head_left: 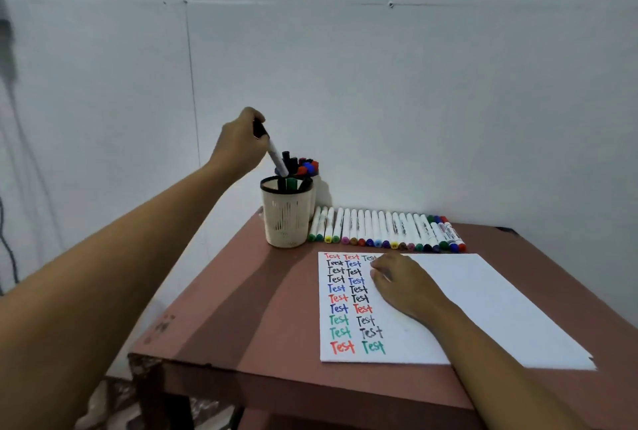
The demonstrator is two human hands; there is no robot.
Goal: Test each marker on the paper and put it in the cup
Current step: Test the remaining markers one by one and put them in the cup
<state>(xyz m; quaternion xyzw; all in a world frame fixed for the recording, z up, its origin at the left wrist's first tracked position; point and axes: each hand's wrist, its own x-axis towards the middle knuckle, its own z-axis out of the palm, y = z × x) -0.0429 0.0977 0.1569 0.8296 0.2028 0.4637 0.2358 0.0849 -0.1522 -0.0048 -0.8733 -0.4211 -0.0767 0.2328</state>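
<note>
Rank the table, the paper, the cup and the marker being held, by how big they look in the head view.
1. Table, largest, though cut off by the frame.
2. Paper.
3. Cup.
4. Marker, smallest; the left hand hides part of it.

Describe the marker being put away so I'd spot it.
At the far left corner of the brown table stands a cream mesh cup. Above it, the left hand holds a marker slanting toward the cup. It alone is held; the others lie in a row or stand upright.
</note>
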